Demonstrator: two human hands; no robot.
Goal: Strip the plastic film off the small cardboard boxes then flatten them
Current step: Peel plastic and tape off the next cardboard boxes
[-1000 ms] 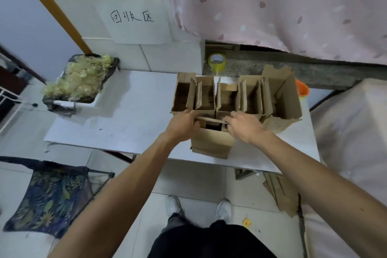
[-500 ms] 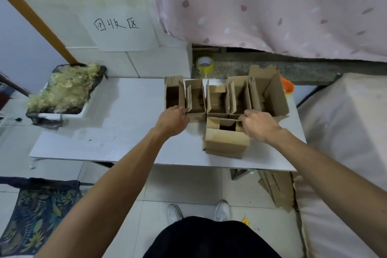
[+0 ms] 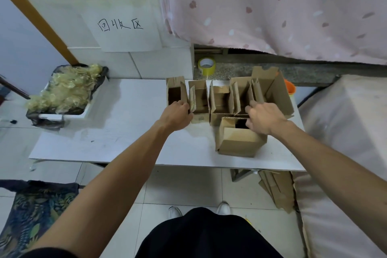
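Observation:
Several small open cardboard boxes stand in a row [image 3: 221,100] at the back of the white table [image 3: 125,132]. One more open cardboard box [image 3: 238,142] sits in front of the row, near the table's front edge. My left hand [image 3: 177,114] is at the near wall of the leftmost box [image 3: 173,90], with its fingers curled over that edge. Above the front box's open top, my right hand [image 3: 263,117] has its fingers spread and reaching against a box at the right of the row. I see no film on the boxes.
A black-lined bin [image 3: 67,90] full of crumpled plastic film stands at the table's left end. A tape roll [image 3: 207,66] and an orange object [image 3: 290,88] lie behind the boxes. Flattened cardboard [image 3: 276,190] leans on the floor at the right. White blocks with a sign stand behind.
Both hands have left the front box's top flaps. My left hand moved left to the leftmost box in the row, and my right hand moved up and right toward the row's right end.

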